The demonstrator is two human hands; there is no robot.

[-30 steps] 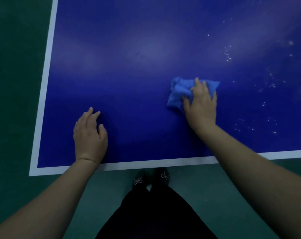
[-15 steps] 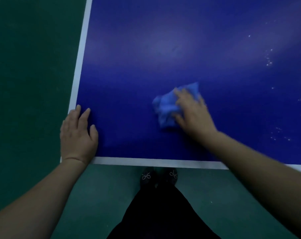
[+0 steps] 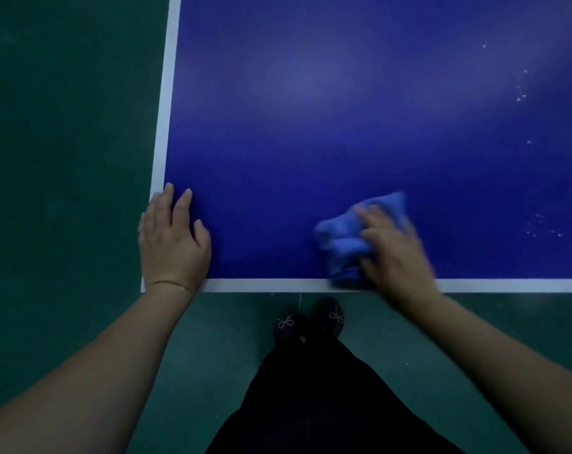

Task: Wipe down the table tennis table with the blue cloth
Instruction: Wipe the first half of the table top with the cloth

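1. Blue cloth [image 3: 343, 244], bunched into a loose wad, lies on the near part of the surface [image 3: 311, 142], its near end overlapping the white edge line [image 3: 261, 285].
2. Right hand [image 3: 392, 253] rests on top of the cloth, on its right part. Grip: fingers bent down over the wad and pressing it to the surface; blur hides whether the thumb also tucks under a fold, so a true pinch cannot be told.
3. Cloth relative to grip: most of the wad shows to the left of and nearer than the fingers, with one strip sticking out beyond the fingertips on the far side. Judgement: the palm drives from the right, so the free bulk leads a leftward stroke.
4. Left hand [image 3: 171, 237] lies flat at the near left corner, fingers straight and slightly spread, holding nothing. Judgement: it serves as a brace while the person leans over the surface.
5. White specks [image 3: 540, 229] dot the surface to the right and far right; the area near the cloth looks free of them. Judgement: the right part remains to be wiped.
6. Below the edge: green floor [image 3: 65, 224], dark shoes [image 3: 311, 319] with small bows.
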